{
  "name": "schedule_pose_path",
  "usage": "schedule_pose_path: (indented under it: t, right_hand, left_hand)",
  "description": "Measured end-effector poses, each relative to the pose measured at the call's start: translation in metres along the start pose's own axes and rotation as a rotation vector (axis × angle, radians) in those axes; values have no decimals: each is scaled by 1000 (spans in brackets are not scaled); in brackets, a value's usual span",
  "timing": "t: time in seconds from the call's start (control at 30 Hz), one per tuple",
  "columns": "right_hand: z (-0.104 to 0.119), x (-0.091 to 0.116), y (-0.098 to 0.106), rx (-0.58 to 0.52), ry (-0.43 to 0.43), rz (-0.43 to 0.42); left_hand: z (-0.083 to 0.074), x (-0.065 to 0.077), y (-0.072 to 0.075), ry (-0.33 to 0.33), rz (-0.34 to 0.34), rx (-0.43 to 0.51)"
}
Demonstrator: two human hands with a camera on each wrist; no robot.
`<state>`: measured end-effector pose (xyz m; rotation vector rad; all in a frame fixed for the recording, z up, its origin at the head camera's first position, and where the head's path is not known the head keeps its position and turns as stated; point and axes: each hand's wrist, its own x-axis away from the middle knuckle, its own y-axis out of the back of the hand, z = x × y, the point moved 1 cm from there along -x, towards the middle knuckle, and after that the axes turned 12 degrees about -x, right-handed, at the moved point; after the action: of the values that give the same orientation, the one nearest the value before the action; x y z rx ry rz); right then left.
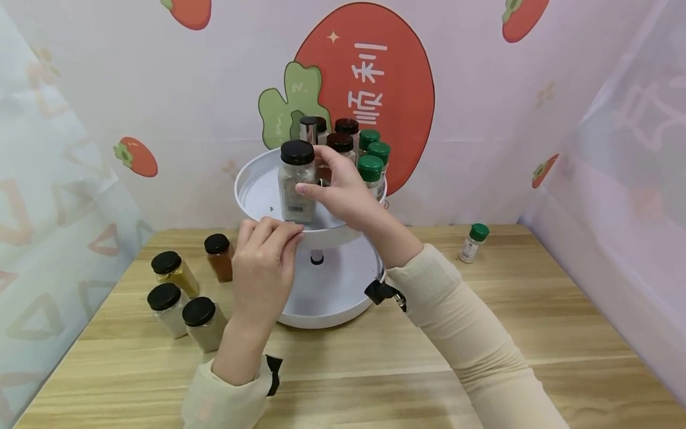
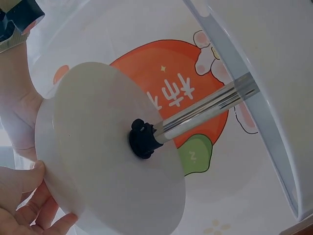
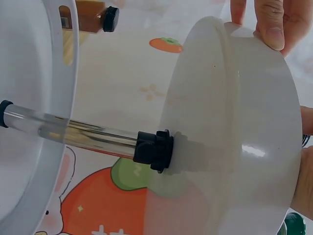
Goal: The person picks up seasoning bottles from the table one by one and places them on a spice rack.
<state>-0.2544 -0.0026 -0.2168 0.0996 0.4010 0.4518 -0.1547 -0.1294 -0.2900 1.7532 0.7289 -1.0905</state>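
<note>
My right hand (image 1: 345,187) grips a clear spice jar (image 1: 297,190) with a black lid, thumb on its near side. The jar is upright over the front of the upper tray (image 1: 249,205) of a white two-tier spice rack; whether its base touches the tray, I cannot tell. With bent fingers, my left hand (image 1: 265,262) holds the upper tray's front rim, just below the jar. From beneath, the left wrist view shows fingertips (image 2: 38,169) against the tray's outer wall. Behind the held jar, black-lidded jars (image 1: 340,143) and green-capped bottles (image 1: 371,168) crowd the upper tray's back right.
Black-lidded jars of spice (image 1: 206,322) stand on the wooden table (image 1: 429,369) left of the rack. A small green-capped bottle (image 1: 473,244) stands at the right. The lower tray (image 1: 327,316) is joined to the upper one by a metal post (image 2: 210,107).
</note>
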Motion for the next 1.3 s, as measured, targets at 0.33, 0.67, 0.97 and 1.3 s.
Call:
schedule_pose_path:
  t: [0.33,0.67,0.97,1.3]
  right_hand:
    - [-1,-4,0,35,-35,19]
    - [3,-5,8,186,-57,75]
    - [1,1,10,293,-96,17]
    - [5,16,14,193,-27,-7]
  left_hand:
    - [-1,1,0,11,-6,19]
    - [0,0,-1,9,-6,27]
    - [2,2,-2,-12,6,17]
    - [5,1,-1,-14,20,21]
